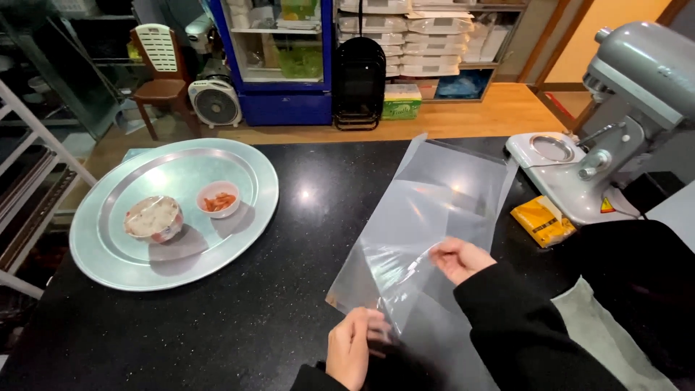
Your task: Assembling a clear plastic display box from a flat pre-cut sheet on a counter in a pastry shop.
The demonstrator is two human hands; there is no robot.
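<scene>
Both hands pinch a clear plastic bag (427, 217) lying flat on the black worktop (253, 326): the left hand (352, 346) grips its near corner, the right hand (459, 258) lifts a layer just beyond. Separating the layers seems best done by rubbing them gently apart. Well left of the hands sits a round metal tray (108, 253).
</scene>
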